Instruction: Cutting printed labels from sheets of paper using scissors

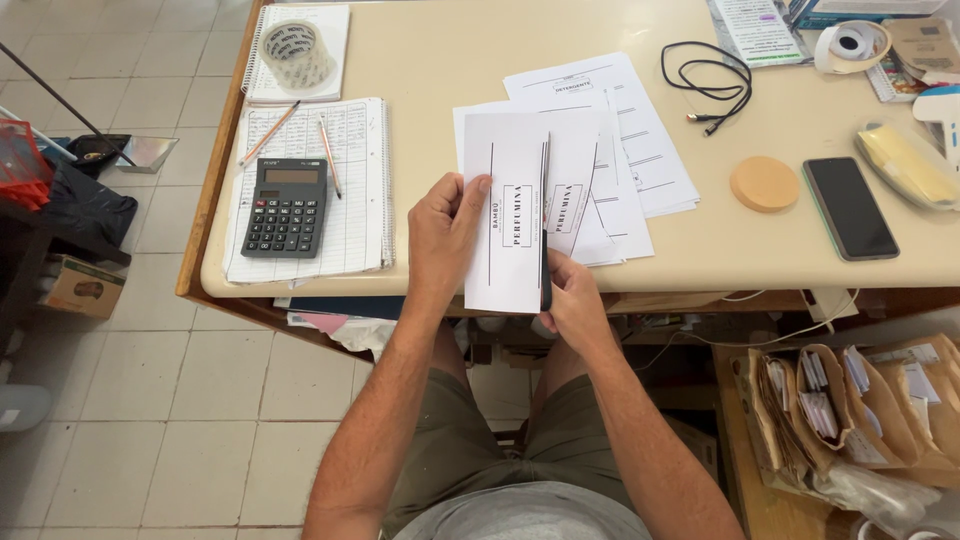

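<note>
My left hand grips the left side of a white printed sheet, held over the front edge of the beige table. My right hand is closed on the handles of dark scissors. Their blades run up the middle of the sheet, between two printed label boxes. The sheet is split along the blades, and its right part leans away to the right. More printed sheets lie on the table just behind.
A black calculator and two pencils rest on a ruled notebook at left, a tape roll behind. A black cable, round cork coaster and dark phone lie at right. Brown paper bags stand lower right.
</note>
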